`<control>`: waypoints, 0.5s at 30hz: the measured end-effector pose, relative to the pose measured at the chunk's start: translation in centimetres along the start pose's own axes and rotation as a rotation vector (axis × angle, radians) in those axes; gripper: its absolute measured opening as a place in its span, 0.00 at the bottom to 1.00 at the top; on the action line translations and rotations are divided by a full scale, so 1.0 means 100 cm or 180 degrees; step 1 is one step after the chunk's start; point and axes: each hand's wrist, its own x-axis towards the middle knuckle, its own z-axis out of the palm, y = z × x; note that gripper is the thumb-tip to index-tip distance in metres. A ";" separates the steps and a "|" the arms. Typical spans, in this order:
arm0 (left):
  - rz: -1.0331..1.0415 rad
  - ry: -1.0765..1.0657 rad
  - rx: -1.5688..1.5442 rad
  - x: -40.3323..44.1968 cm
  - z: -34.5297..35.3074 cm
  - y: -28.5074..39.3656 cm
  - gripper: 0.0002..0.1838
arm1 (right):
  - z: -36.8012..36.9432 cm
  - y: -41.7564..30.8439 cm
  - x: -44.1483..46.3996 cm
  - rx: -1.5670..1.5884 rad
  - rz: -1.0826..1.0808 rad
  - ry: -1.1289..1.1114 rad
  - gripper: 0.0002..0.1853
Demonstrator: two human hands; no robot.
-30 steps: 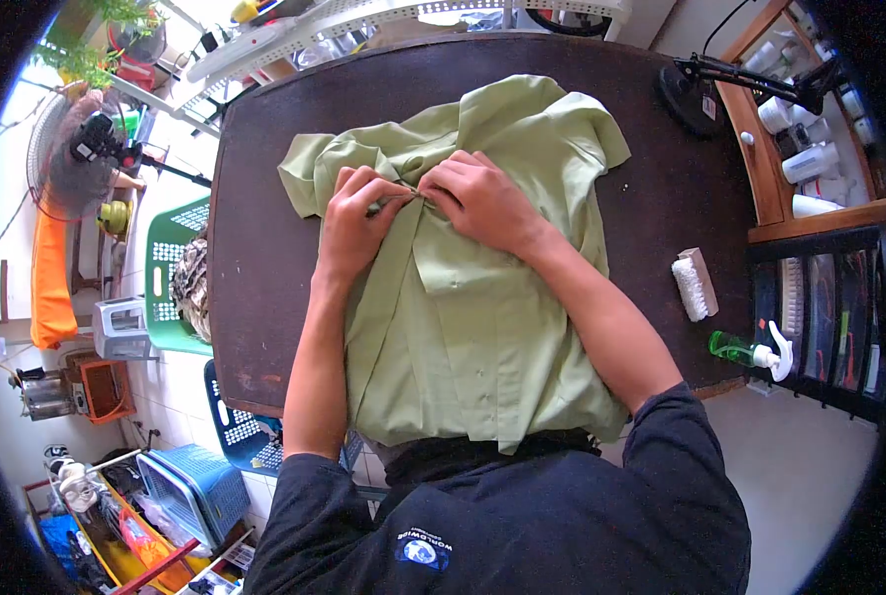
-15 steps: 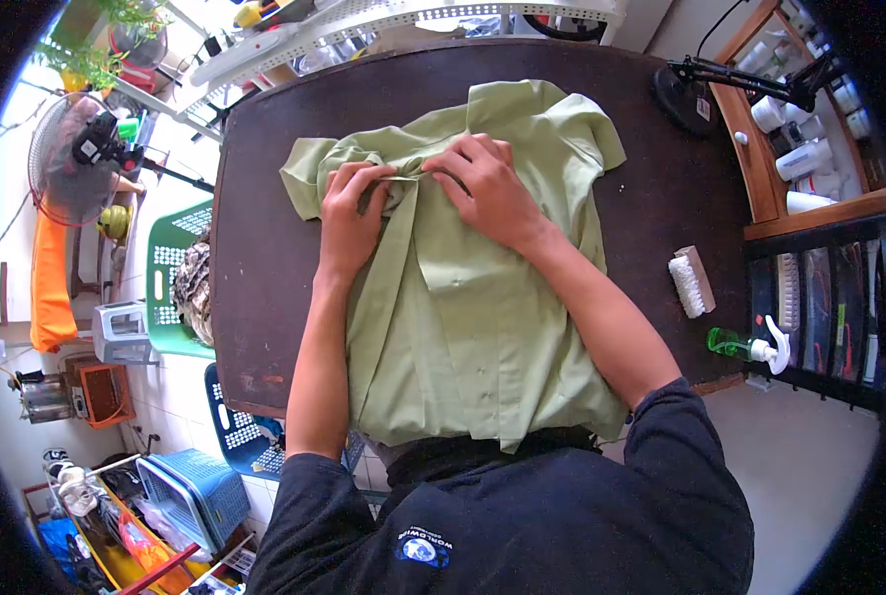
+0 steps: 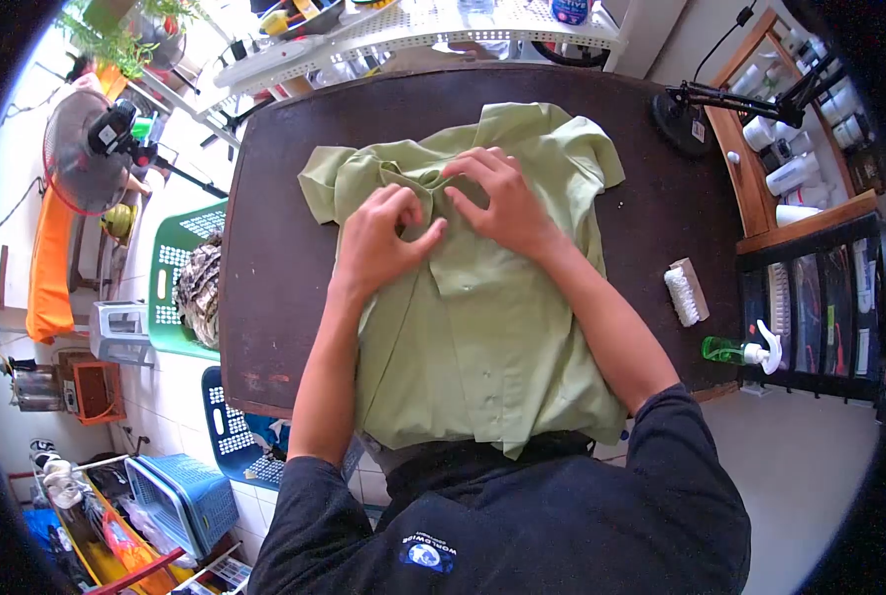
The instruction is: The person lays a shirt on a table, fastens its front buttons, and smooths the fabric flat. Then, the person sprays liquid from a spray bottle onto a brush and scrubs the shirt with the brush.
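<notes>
A light green shirt point(image 3: 502, 327) lies spread over the dark table, its collar toward the far side and its hem at the near edge. My left hand point(image 3: 388, 238) is over the upper left front of the shirt, thumb and fingers apart, with nothing seen between them. Just right of it, near the collar, my right hand point(image 3: 497, 198) is curved over the cloth, its thumb apart from the fingers and nothing visible in its grasp. The front placket runs down between and below the hands.
On the dark table point(image 3: 274, 297), a white-bristled brush point(image 3: 686, 294) and a green spray bottle point(image 3: 740, 351) lie at the right. A black lamp base point(image 3: 681, 121) stands far right. Green basket point(image 3: 170, 288) and blue basket point(image 3: 227, 426) are left of the table.
Both hands have let go of the cloth near the collar and their fingers have spread. My left hand has moved slightly down and right. The whole view has shifted a little.
</notes>
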 end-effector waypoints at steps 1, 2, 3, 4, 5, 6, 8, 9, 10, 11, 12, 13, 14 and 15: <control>-0.0007 0.0007 -0.0003 -0.001 0.001 0.000 0.10 | -0.001 0.001 0.000 0.0002 -0.0006 -0.0008 0.15; -0.0032 0.0034 0.0042 -0.002 0.004 0.001 0.10 | -0.004 0.002 0.000 -0.0031 0.0026 -0.0156 0.14; -0.0052 0.0059 0.0088 -0.003 0.006 0.001 0.10 | -0.007 0.003 0.001 -0.0066 0.0059 -0.0300 0.14; -0.0069 0.0082 0.0132 -0.002 0.009 0.000 0.10 | -0.011 0.005 0.001 -0.0106 0.0094 -0.0441 0.13; -0.0082 0.0105 0.0173 -0.002 0.011 0.000 0.10 | -0.013 0.007 0.001 -0.0150 0.0131 -0.0583 0.13; -0.0080 0.0106 0.0166 -0.002 0.013 -0.002 0.10 | -0.015 0.005 0.003 -0.0156 0.0131 -0.0586 0.13; 0.0059 0.0268 0.0177 -0.003 0.015 -0.006 0.11 | -0.019 0.000 0.006 -0.0474 0.0129 -0.0760 0.14; 0.0126 0.0349 0.0186 -0.004 0.016 -0.008 0.11 | -0.021 -0.002 0.007 -0.0630 0.0125 -0.0847 0.14; 0.0192 0.0429 0.0196 -0.005 0.017 -0.010 0.12 | -0.023 -0.005 0.008 -0.0783 0.0122 -0.0933 0.15; 0.0187 0.0428 0.0195 -0.005 0.016 -0.009 0.12 | -0.024 -0.008 0.010 -0.0781 0.0123 -0.0937 0.15; 0.0142 0.0419 0.0143 -0.006 0.015 -0.008 0.11 | -0.025 -0.013 0.012 -0.0860 0.0137 -0.0953 0.16; 0.0097 0.0410 0.0090 -0.006 0.014 -0.007 0.10 | -0.027 -0.017 0.013 -0.0940 0.0150 -0.0970 0.16; 0.0051 0.0401 0.0039 -0.006 0.013 -0.006 0.10 | -0.027 -0.020 0.014 -0.1018 0.0164 -0.0987 0.17; 0.0007 0.0394 -0.0011 -0.006 0.012 -0.005 0.09 | -0.027 -0.022 0.014 -0.1097 0.0176 -0.1002 0.18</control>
